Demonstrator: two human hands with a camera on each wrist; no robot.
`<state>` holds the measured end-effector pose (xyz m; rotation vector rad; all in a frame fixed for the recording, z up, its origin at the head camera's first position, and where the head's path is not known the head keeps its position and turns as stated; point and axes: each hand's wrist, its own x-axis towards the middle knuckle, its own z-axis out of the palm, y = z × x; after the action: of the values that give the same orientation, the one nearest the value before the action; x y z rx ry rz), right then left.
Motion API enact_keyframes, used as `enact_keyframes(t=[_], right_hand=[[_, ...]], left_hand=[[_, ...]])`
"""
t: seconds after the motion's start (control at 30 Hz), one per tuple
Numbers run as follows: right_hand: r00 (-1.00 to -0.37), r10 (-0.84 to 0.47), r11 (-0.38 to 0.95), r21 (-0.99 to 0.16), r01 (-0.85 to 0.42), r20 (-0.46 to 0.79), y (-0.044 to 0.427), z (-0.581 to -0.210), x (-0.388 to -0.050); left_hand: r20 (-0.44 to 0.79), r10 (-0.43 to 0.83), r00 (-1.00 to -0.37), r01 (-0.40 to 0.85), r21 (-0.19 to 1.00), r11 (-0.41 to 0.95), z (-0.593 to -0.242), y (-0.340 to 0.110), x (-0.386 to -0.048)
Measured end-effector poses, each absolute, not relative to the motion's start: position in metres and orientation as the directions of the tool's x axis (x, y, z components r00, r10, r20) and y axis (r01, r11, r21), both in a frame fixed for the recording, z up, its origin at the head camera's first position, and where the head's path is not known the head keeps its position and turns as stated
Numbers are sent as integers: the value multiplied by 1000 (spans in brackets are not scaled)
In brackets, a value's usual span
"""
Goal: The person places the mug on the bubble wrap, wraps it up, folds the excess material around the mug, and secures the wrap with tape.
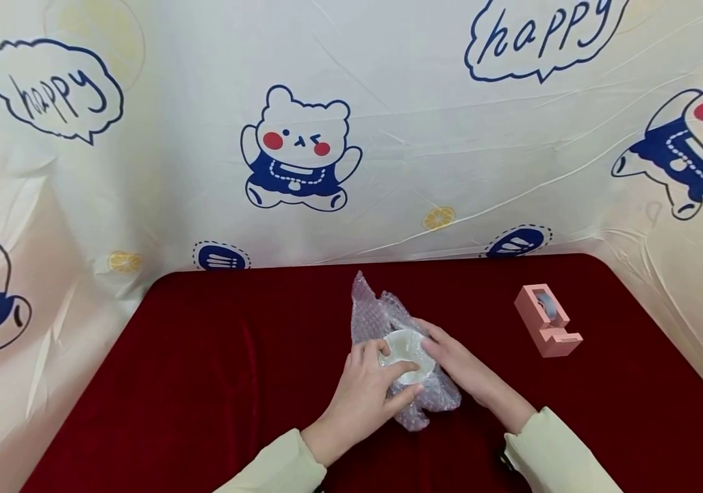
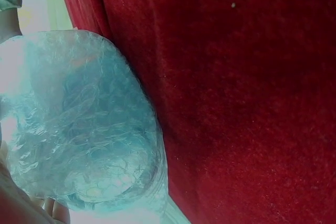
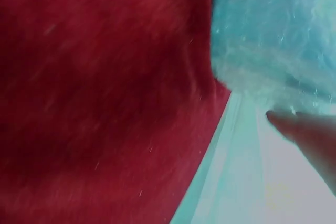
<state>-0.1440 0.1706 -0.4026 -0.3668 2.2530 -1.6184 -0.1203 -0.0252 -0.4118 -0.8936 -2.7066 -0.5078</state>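
A round white bowl (image 1: 404, 344) stands mouth-up at the middle of the table, partly wrapped in clear bubble wrap (image 1: 368, 316). My left hand (image 1: 366, 390) grips its near left side, with fingers over the rim and the thumb against the wrap outside. On the right side, my right hand (image 1: 458, 363) holds bowl and wrap, thumb near the rim and the other fingers partly hidden behind. The bubble wrap (image 2: 89, 114) fills much of the left wrist view. In the right wrist view, a fingertip (image 3: 283, 121) shows just below the wrap.
A pink tape dispenser (image 1: 548, 320) with a roll of tape sits to the right of the hands. Dark red cloth (image 1: 203, 356) covers the table. Behind it hangs a white curtain (image 1: 400, 171) printed with bears.
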Motion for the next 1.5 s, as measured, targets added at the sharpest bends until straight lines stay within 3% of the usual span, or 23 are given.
enact_keyframes(t=[0.2,0.3,0.43,0.63,0.87,1.2,1.5], right_hand=[[-823,-562,332,-934,-128,-87,180,-414,-142],[-811,-584,343,-918,-200,-42,178,-416,-142],[-840,-543,414,-869,-270,3,172,-416,-137],[-891,-453,530,-812,-245,-27,164,-410,-131],[-917,-399,567,-786,-246,-1,160,-409,-130],[-946,-325,558,-809,-183,-10,156,-413,-131],[-958,-284,568,-812,-135,-40,155,-415,-130]], left_hand=[[338,513,-789,600,245,762,-414,-25,-121],[345,509,-788,598,235,766,-415,-24,-121],[342,512,-788,599,231,767,-414,-23,-121],[347,517,-783,608,252,753,-413,-24,-122],[294,548,-783,620,301,725,-410,-27,-124],[126,612,-781,580,509,636,-402,-40,-128],[58,578,-814,432,726,535,-398,-52,-133]])
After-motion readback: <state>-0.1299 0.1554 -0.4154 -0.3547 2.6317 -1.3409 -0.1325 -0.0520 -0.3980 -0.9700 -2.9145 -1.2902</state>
